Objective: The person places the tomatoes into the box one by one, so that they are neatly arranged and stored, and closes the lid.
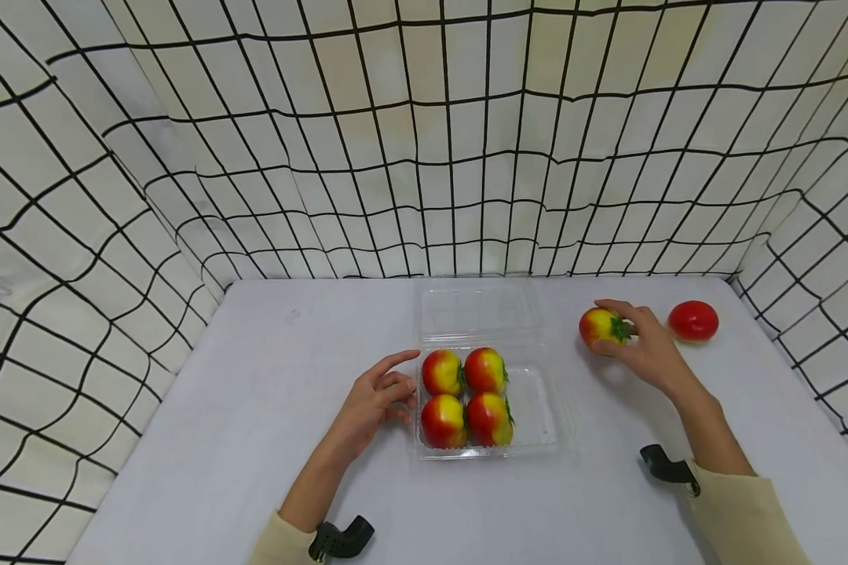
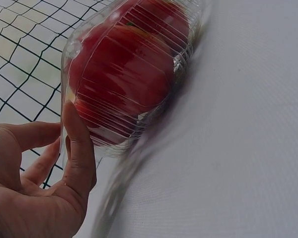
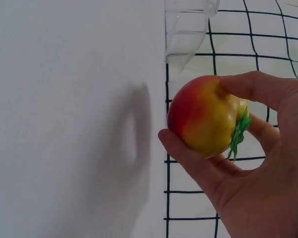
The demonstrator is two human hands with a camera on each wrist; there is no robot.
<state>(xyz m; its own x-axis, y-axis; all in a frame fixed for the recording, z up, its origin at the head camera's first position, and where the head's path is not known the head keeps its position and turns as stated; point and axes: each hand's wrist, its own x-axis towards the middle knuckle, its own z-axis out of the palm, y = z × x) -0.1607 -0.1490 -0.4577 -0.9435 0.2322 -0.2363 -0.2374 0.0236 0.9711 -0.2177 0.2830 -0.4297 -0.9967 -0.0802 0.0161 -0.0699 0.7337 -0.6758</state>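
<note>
I see the round red-and-yellow fruit with a green leafy top (image 1: 597, 326) pinched in the right hand (image 1: 643, 341), thumb and fingers around its sides, its leaves turned back toward the palm. It is out to the right of the hinged clear plastic box (image 1: 537, 404) and a little farther off — the right hand has it, and the left hand is well apart.

The round fruit gives me no long axis to speak of; the box's tray runs longer left to right. Four matching red-and-yellow fruits (image 1: 490, 420) lie two by two in its left part, and the bare bottom shows through on the right, the side toward the held fruit. The lid (image 1: 477, 306) lies back on the far side. The left hand (image 1: 374, 400) is at the tray's left wall, fingers partly bent; from here I cannot tell whether they pinch the rim or merely rest against it.

A glossy red rounded fruit (image 1: 692, 320) sits just right of the right hand. In the right wrist view a shadow falls apart from the held fruit, so I judge it lifted.

Everything stands over a smooth white table (image 1: 254, 377), with black square-mesh netting (image 1: 486, 96) before pale walls at left, far and right.
</note>
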